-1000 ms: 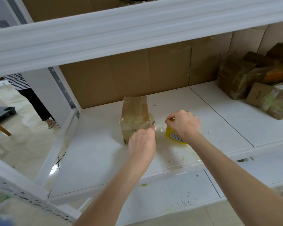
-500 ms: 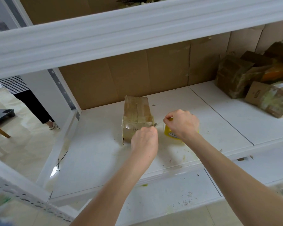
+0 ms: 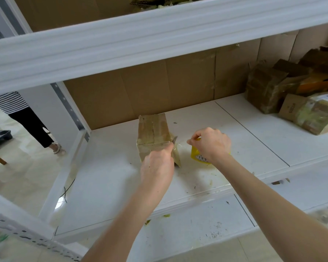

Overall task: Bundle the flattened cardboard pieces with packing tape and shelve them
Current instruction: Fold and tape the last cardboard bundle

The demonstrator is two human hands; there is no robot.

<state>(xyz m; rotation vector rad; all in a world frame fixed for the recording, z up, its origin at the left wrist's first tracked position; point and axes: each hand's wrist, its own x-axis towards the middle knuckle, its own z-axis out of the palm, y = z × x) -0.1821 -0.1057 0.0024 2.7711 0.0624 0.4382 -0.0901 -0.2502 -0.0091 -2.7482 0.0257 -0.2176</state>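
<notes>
Mid-frame on the shelf (image 3: 106, 186): left hand (image 3: 157, 167) clamped round a blade (image 3: 174, 139) against the bundle (image 3: 153, 137), right hand (image 3: 212, 143) pinching clear tape off the yellow roll (image 3: 195, 155) just right of it.

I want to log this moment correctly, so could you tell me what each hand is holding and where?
The right hand grips the yellow tape roll from above. The left hand holds a small blade against the cardboard bundle; its grip is hidden.
</notes>
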